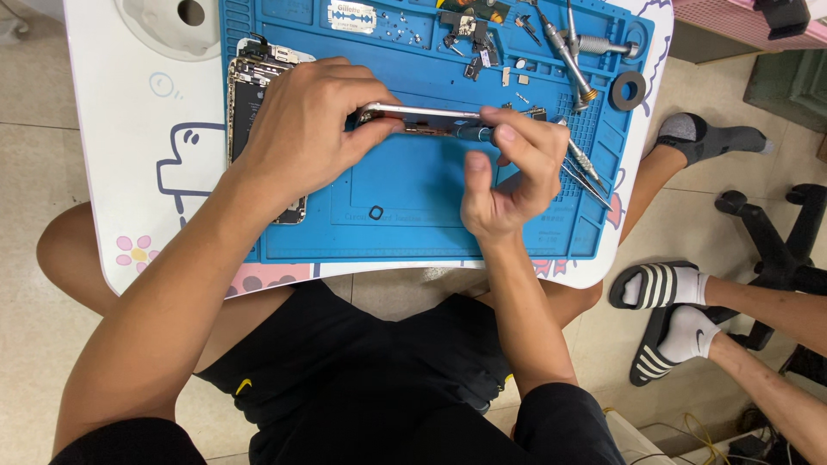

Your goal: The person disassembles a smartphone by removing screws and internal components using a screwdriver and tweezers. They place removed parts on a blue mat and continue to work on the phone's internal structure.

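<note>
- Nearest the camera, black shorts and bare knees sit under the edge of a white tabletop (112,172) printed with cartoon drawings.
- A blue work mat (413,207) covers most of the tabletop; a small black ring (376,212) lies on its near part, between the two forearms.
- The right hand (508,172) is curled narrow, its fingertips pinching a small screwdriver (472,133) whose tip meets the phone frame.
- The left hand (306,129) is closed on the left end of the phone frame (422,114), thumb below and fingers over the top.
- The phone frame is tipped up on its long edge above the mat's middle; its long axis runs left to right, and the thin silver side faces the camera.
- Under the left hand, an opened phone body (250,95) lies flat, its long axis running near to far.
- Tweezers (586,176) lie right of the right hand.
- Farther back lie loose small parts, a razor blade (352,15), more metal tools (573,65) and a dark ring (628,89).
- On the floor to the right, another person's feet in striped slides (655,288).
</note>
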